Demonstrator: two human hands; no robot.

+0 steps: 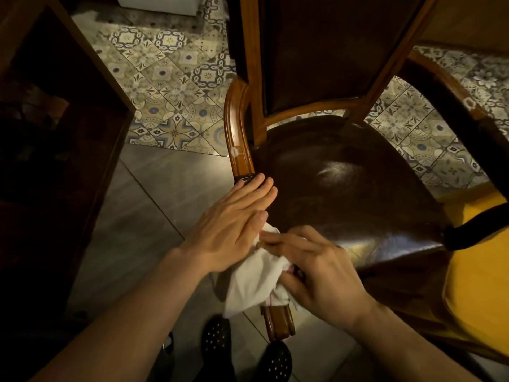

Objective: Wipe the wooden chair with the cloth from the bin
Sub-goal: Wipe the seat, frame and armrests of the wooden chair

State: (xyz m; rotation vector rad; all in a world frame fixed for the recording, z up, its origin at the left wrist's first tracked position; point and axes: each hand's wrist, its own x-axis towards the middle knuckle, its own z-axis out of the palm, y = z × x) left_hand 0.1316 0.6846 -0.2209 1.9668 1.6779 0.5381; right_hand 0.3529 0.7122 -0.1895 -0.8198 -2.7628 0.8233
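The wooden chair fills the middle of the view, with a dark leather seat and back and curved brown armrests. A white cloth is draped over the front part of the chair's left armrest. My right hand grips the cloth around the armrest. My left hand lies flat on the same armrest just behind the cloth, fingers together and extended, its thumb touching the cloth.
A dark wooden table or cabinet stands at the left. Patterned tiles and plain grey tiles cover the floor. A yellow thing with a black strap is at the right. My black perforated shoes are below the armrest.
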